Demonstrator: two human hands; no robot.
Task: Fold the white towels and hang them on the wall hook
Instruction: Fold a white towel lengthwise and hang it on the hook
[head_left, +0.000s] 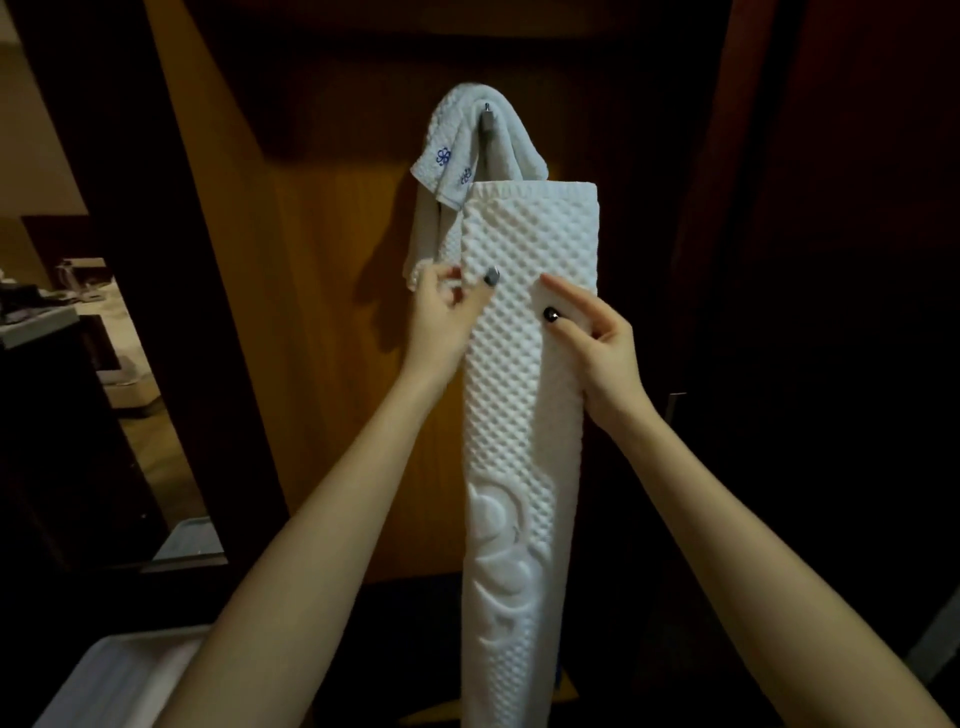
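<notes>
From the head camera, a person is holding a long, narrow folded white towel (519, 395) upright in front of a wooden wall panel (322, 322). Its bumpy front is facing the camera and a swirl pattern is showing near its lower end. The left hand (441, 317) is pinching the towel's left edge, with the thumb lying on the front and the fingers curling behind. The right hand (602, 348) is gripping the right side at about the same height, with thumb and forefinger pressing on the front of the cloth. The towel's top edge is reaching just below the wall hook (487, 118) and is overlapping the lower part of a second white towel (449, 150). That one is draping over the hook and showing small blue flower marks. Whether the held towel is touching the hung one, I cannot tell. A white bin (119, 675) is sitting at the lower left, partly hidden by the left forearm.
</notes>
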